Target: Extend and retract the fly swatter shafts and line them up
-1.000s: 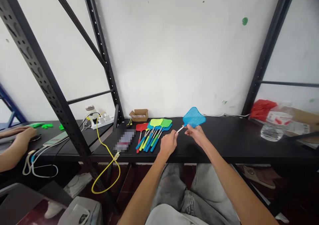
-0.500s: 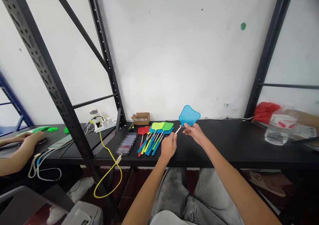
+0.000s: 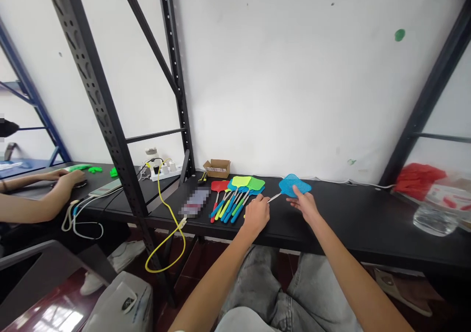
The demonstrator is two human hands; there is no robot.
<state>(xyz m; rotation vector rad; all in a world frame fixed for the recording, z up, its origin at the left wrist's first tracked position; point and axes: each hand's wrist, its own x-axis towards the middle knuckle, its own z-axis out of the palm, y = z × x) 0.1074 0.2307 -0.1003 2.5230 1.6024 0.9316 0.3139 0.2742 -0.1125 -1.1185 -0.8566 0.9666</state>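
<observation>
A: Grip status?

B: My left hand (image 3: 257, 212) is closed round the rod (image 3: 274, 197) of a blue swatter (image 3: 288, 181). My right hand (image 3: 306, 205) has its head, thumb on top, fingers under.

A: Why two holds?

B: Looks like control: left anchors the rod, right steadies the broad, floppy-looking head. Rod's lower end is hidden by my left hand, can't tell more.

A: Location?

B: Over the counter (image 3: 346, 204), just right of the pile of swatters (image 3: 241, 182).

A: Pile layout?

B: Heads overlapping toward the wall (image 3: 294, 91), handles toward me. Probably for easy picking by the handle.

A: Further out?

B: Phone (image 3: 196, 200) left of the pile, cardboard box (image 3: 218, 169) behind it. Bottle (image 3: 436, 220) and red bag (image 3: 417, 180) far right, well apart, likely clear of my elbows.
</observation>
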